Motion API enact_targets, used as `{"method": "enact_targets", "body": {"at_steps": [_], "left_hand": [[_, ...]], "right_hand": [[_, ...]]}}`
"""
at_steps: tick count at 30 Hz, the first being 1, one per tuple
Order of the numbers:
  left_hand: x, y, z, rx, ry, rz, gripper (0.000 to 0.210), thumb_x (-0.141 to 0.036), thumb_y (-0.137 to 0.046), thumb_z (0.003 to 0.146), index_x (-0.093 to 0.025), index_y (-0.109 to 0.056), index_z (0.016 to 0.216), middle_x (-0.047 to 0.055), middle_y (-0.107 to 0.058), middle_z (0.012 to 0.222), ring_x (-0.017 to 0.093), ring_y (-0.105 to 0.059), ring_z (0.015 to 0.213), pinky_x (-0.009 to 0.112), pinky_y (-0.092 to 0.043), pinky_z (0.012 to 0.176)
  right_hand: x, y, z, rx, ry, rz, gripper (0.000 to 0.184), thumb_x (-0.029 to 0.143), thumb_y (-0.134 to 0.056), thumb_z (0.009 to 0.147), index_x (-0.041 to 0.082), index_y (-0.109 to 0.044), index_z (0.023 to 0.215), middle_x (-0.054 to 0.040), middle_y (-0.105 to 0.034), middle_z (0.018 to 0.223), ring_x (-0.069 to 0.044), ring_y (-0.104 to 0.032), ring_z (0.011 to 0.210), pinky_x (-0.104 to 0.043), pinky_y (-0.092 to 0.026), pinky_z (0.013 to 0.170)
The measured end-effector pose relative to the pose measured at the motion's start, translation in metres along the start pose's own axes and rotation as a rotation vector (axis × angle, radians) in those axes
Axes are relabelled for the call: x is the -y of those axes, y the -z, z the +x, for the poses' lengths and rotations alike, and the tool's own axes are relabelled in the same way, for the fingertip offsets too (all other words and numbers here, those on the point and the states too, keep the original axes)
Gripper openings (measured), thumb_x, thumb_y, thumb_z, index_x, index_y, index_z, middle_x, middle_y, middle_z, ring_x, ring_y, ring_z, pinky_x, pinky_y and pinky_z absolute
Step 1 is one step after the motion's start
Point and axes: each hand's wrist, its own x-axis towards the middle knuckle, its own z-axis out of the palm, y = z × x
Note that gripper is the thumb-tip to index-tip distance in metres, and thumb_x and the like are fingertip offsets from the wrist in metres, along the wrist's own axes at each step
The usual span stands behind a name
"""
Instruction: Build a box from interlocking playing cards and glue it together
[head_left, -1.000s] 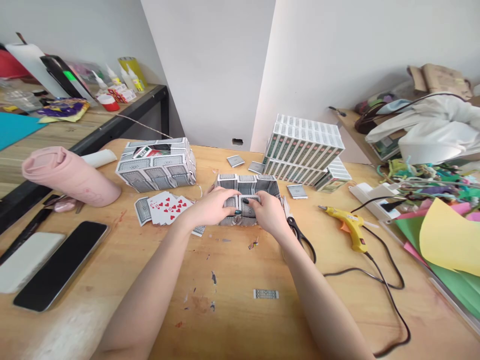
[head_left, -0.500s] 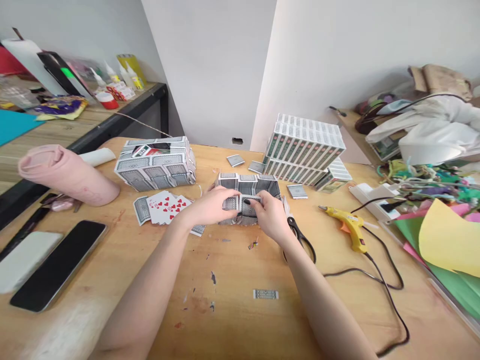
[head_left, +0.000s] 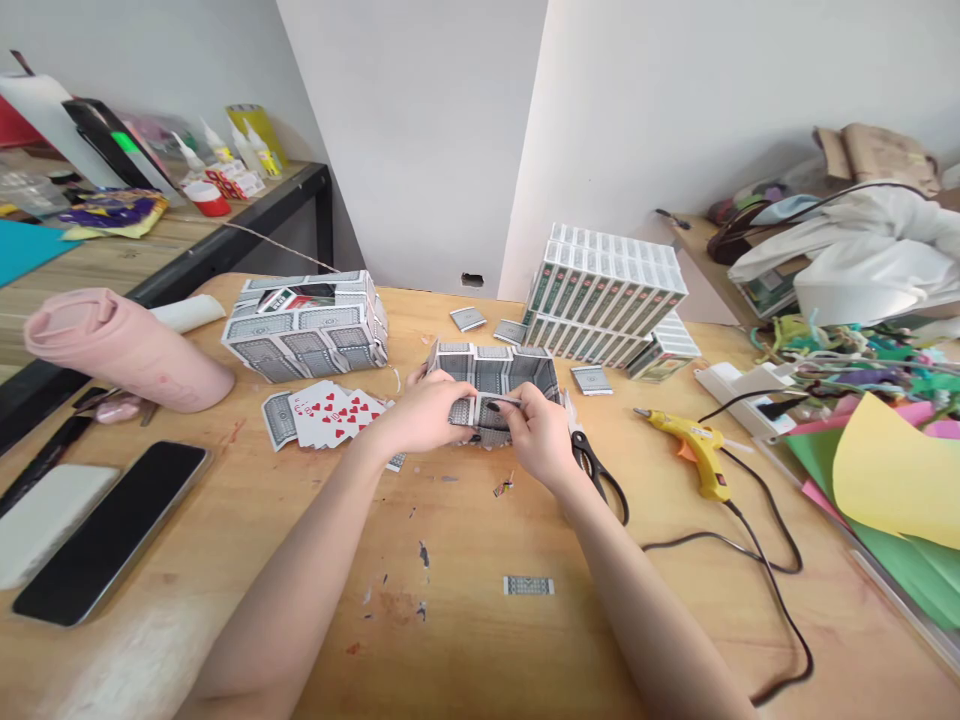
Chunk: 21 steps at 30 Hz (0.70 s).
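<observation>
A: Far L first?
B: Phone [head_left: 112,535] flat on table [head_left: 472,650]; pink roll [head_left: 131,350] beyond it. Then the slotted box [head_left: 307,340], a pack showing in its top opening. Cards [head_left: 326,415] in front of that, a few hearts face up.
A: L hand [head_left: 431,415]?
B: On the L end of the open box [head_left: 493,376]. Fingers over the near wall, thumb lower down. Hand's nearly closed, w/ just the wall btwn; exact thumb contact hard to see.
A: Box pos. rel. to grip?
B: Sits on table, btwn both hands. Near wall is what they've got; a short bit of it shows btwn the fingertips. Hollow and far wall lie beyond, uncovered.
A: R hand [head_left: 538,430]?
B: Near the box's R end. Thumb + index pinched tight on the near wall's top edge, dark nail showing.
A: Strip [head_left: 529,586]?
B: Flat on table, this side of the box, well apart from it.
A: Further R?
B: Packs [head_left: 607,290] stacked at the back, scissors [head_left: 589,455] just beside R hand, then yellow glue gun [head_left: 694,450] w/ its black cord, then coloured paper [head_left: 892,470] at far R.
</observation>
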Motion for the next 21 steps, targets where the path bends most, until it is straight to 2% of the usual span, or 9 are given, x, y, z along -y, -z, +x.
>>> {"method": "enact_targets", "body": {"at_steps": [3, 7, 16, 21], "left_hand": [[0.002, 0.001, 0.000, 0.000, 0.022, -0.046, 0.042, -0.038, -0.066, 0.064, -0.024, -0.058, 0.102, 0.006, -0.055, 0.101, 0.026, -0.046, 0.109, 0.042, -0.032, 0.098], [0.006, 0.004, -0.002, 0.009, 0.041, -0.154, 0.046, -0.042, -0.061, 0.069, -0.026, -0.054, 0.111, 0.006, -0.054, 0.108, 0.026, -0.044, 0.113, 0.039, -0.036, 0.095], [0.006, 0.002, -0.001, -0.056, 0.081, -0.181, 0.042, -0.037, -0.064, 0.068, -0.027, -0.057, 0.108, 0.004, -0.056, 0.106, 0.026, -0.046, 0.111, 0.039, -0.040, 0.090], [0.004, 0.007, -0.006, -0.046, -0.016, -0.134, 0.055, -0.035, -0.061, 0.073, -0.026, -0.047, 0.125, 0.004, -0.051, 0.125, 0.023, -0.044, 0.118, 0.036, -0.035, 0.099]], "right_hand": [[0.002, -0.001, 0.003, 0.010, -0.054, -0.007, 0.018, 0.036, -0.044, 0.082, 0.023, -0.050, 0.073, 0.0029, -0.053, 0.054, -0.013, -0.047, 0.049, -0.022, -0.031, 0.049], [0.005, -0.002, 0.008, 0.016, -0.141, -0.018, 0.017, 0.036, -0.046, 0.081, 0.023, -0.052, 0.072, 0.0019, -0.054, 0.056, -0.014, -0.047, 0.052, -0.022, -0.031, 0.049], [0.008, -0.002, 0.014, 0.047, -0.241, -0.042, 0.017, 0.036, -0.048, 0.077, 0.022, -0.052, 0.068, 0.0015, -0.052, 0.056, -0.014, -0.044, 0.052, -0.022, -0.029, 0.048], [0.007, -0.003, 0.015, 0.063, -0.239, -0.044, 0.016, 0.036, -0.048, 0.077, 0.022, -0.052, 0.069, 0.0023, -0.051, 0.056, -0.013, -0.042, 0.050, -0.022, -0.028, 0.047]]}}
